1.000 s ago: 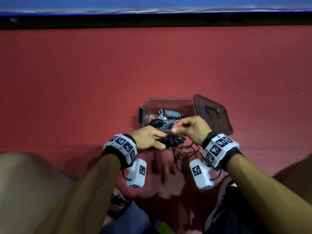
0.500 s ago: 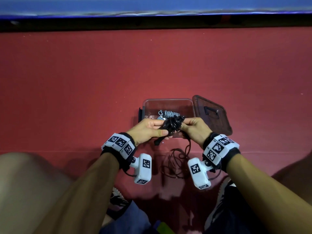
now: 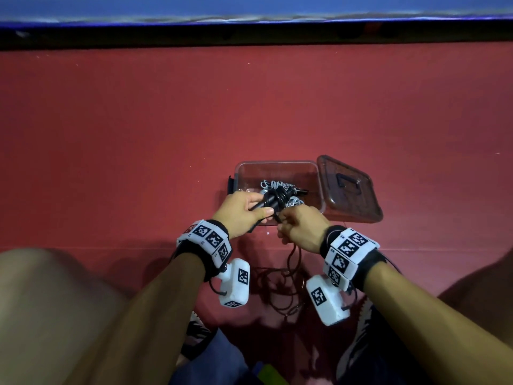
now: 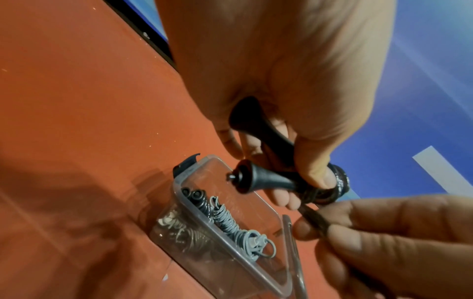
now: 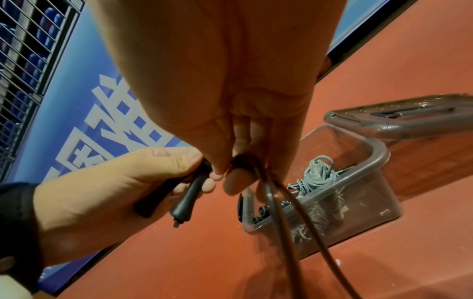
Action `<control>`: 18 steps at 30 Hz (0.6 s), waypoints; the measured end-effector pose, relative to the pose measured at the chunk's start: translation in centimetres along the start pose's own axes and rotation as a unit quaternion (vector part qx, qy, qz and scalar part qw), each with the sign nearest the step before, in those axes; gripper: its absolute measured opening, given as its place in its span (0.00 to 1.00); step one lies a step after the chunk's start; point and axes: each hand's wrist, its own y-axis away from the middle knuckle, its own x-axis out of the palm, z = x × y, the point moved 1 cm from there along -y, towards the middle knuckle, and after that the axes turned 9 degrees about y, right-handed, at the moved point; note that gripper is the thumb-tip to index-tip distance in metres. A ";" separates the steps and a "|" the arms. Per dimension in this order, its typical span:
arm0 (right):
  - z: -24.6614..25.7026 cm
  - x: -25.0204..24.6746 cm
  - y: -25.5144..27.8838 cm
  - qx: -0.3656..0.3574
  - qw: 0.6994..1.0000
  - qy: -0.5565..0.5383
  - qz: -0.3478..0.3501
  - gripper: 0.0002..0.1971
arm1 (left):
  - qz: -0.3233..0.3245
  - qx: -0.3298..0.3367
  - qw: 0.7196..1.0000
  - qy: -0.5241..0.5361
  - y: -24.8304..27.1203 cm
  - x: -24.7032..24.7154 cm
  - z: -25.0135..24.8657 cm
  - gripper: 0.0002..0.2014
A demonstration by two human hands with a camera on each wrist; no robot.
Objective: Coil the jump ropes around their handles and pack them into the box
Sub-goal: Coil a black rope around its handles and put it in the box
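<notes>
My left hand [image 3: 244, 209] grips the two black handles [image 4: 263, 180] of a jump rope, held together just in front of the clear plastic box [image 3: 319, 187]. Several turns of black rope [image 3: 279, 197] are wound around them. My right hand [image 3: 299, 229] pinches the loose black rope [image 5: 276, 204] close to the coil, and the slack [image 3: 280, 284] trails down in loops on the red floor between my forearms. Inside the box [image 4: 230, 242] lie a coiled grey jump rope [image 4: 230, 222] and a dark coiled one [image 4: 197, 197].
The box's dark lid [image 3: 349, 190] lies open against its right side, and a black latch [image 3: 230, 184] sticks out on the left. My knees and shoes frame the bottom of the head view. A blue barrier [image 3: 249, 6] runs along the far edge of the red floor.
The handles have been lifted toward the box and tilted. My right hand came down from above the coil to below it, carrying the rope around the handles.
</notes>
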 end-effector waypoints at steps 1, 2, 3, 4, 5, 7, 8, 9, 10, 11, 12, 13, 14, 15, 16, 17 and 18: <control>-0.1 -0.1 -0.1 -0.001 1.000 0.001 -0.008 0.12 | -0.008 0.001 1.000 -0.021 -0.1 0.1 -0.1 0.06; -0.1 -0.3 -0.1 -0.001 1.000 0.007 -0.013 0.10 | -0.015 0.004 0.998 -0.053 -0.2 0.1 -0.2 0.05; -0.1 -0.4 -0.1 -0.001 1.000 0.019 -0.021 0.09 | -0.021 0.006 0.995 -0.094 -0.1 0.0 -0.4 0.04; -0.1 -0.5 -0.2 0.000 0.999 0.028 -0.029 0.08 | -0.025 0.004 0.990 -0.136 -0.1 0.0 -0.4 0.02; -0.1 -0.7 -0.2 0.002 0.999 0.029 -0.036 0.06 | -0.026 -0.001 0.983 -0.180 0.0 0.0 -0.4 0.02; 0.1 -1.1 -0.2 -0.003 0.999 0.021 -0.039 0.04 | -0.025 -0.015 0.962 -0.273 0.2 0.2 -0.3 0.07; 0.2 -1.2 -0.1 -0.007 0.999 0.023 -0.028 0.04 | -0.023 -0.018 0.949 -0.314 0.2 0.4 -0.2 0.10; 0.4 -1.1 0.0 -0.013 0.999 0.032 -0.015 0.03 | -0.019 -0.018 0.938 -0.346 0.3 0.7 -0.2 0.13; 0.5 -1.0 0.1 -0.017 0.999 0.043 -0.003 0.03 | -0.013 -0.016 0.927 -0.374 0.3 0.9 -0.3 0.16; 0.6 -1.0 0.2 -0.020 0.998 0.052 0.004 0.02 | -0.003 -0.011 0.916 -0.401 0.5 1.1 -0.6 0.17; 0.6 -0.9 0.2 -0.022 0.998 0.059 0.011 0.02 | 0.011 -0.007 0.906 -0.423 0.6 1.2 -0.8 0.14; 0.7 -0.9 0.2 -0.023 0.997 0.066 0.016 0.02 | 0.024 -0.004 0.900 -0.435 0.7 1.3 -1.0 0.10; 0.7 -1.0 0.2 -0.025 0.997 0.073 0.019 0.03 | 0.038 -0.005 0.896 -0.442 0.8 1.3 -1.2 0.07; 0.6 -1.0 0.1 -0.027 0.996 0.080 0.019 0.04 | 0.053 -0.007 0.894 -0.445 0.9 1.4 -1.3 0.08; 0.6 -1.1 0.0 -0.028 0.996 0.085 0.016 0.04 | 0.067 -0.010 0.890 -0.450 1.0 1.6 -1.4 0.11; 0.4 -1.2 -0.1 -0.030 0.996 0.089 0.011 0.04 | 0.080 -0.011 0.886 -0.456 1.1 1.7 -1.5 0.14; 0.3 -1.2 -0.1 -0.033 0.995 0.091 0.005 0.04 | 0.090 -0.010 0.884 -0.459 1.1 1.8 -1.5 0.16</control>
